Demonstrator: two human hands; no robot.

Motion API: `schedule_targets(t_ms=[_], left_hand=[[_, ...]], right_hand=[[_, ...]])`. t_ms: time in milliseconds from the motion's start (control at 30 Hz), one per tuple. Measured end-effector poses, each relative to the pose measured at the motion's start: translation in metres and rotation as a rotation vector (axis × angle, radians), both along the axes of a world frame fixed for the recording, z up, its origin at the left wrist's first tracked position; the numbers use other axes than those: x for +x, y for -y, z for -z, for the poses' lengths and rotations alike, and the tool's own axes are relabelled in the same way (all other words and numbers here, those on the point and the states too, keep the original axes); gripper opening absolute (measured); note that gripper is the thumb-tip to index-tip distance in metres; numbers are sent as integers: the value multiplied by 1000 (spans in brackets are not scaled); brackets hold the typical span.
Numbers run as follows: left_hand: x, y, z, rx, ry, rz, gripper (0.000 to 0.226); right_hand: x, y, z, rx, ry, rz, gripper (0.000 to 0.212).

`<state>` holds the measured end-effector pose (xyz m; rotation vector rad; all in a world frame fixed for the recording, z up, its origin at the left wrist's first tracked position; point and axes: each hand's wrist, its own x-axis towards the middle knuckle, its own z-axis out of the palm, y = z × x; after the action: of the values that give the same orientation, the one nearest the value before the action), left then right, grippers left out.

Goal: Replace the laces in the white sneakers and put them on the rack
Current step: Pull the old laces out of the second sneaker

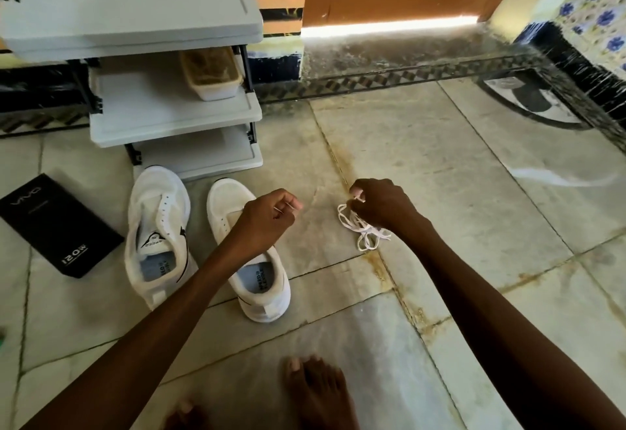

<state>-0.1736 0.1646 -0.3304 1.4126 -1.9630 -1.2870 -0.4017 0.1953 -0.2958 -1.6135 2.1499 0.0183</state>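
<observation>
Right hand (382, 207) pinched the tangled white shoelace (364, 231) at three o'clock, lifting it off the floor tiles (474, 192), likely to free an end. Left hand (271, 218) was curled, pinching what may have been a lace tip (284, 207). White sneakers (159, 236) stood unlaced at nine o'clock, toes toward the shoe rack (176, 124) at eleven.

Bare left hand (269, 218), right hand (381, 207), forearms (176, 297), feet (315, 392) (second foot seemingly blurred)
</observation>
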Motion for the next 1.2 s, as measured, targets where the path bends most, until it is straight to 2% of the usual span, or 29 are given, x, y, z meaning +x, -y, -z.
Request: schedule_targets(t_ms=[100, 167, 267, 333, 367, 433, 533, 633, 700, 833, 1200], left_hand=[[16, 0, -6, -51, -9, -111, 17], [34, -2, -12, -150, 12, -174, 20], [67, -5, -17, -439, 209, -219, 15], [92, -8, -17, -532, 364, -242, 14], [100, -10, -16, -548, 428, -255, 15], [119, -16, -10, -518, 517, -299, 22], [137, -22, 1, -334, 561, -437, 37], [145, -25, 7, -114, 361, -571, 49], [143, -28, 10, -12, 211, -606, 49], [133, -32, 12, -66, 186, -617, 46], [110, -29, 19, -5, 161, -619, 47]], right_hand=[[39, -5, -11, -118, 297, -94, 32], [74, -14, -13, -55, 427, -259, 50], [115, -38, -4, 145, 428, -574, 102], [132, -53, 8, 159, 337, -710, 121], [136, -59, 14, 115, 273, -725, 124], [143, -62, 24, -4, 239, -665, 120], [147, -56, 29, -76, 276, -609, 116], [151, -48, 30, -98, 271, -584, 114], [155, -41, 30, -122, 268, -560, 113], [158, -23, 28, -131, 270, -548, 114], [160, -11, 33, -184, 249, -489, 113]])
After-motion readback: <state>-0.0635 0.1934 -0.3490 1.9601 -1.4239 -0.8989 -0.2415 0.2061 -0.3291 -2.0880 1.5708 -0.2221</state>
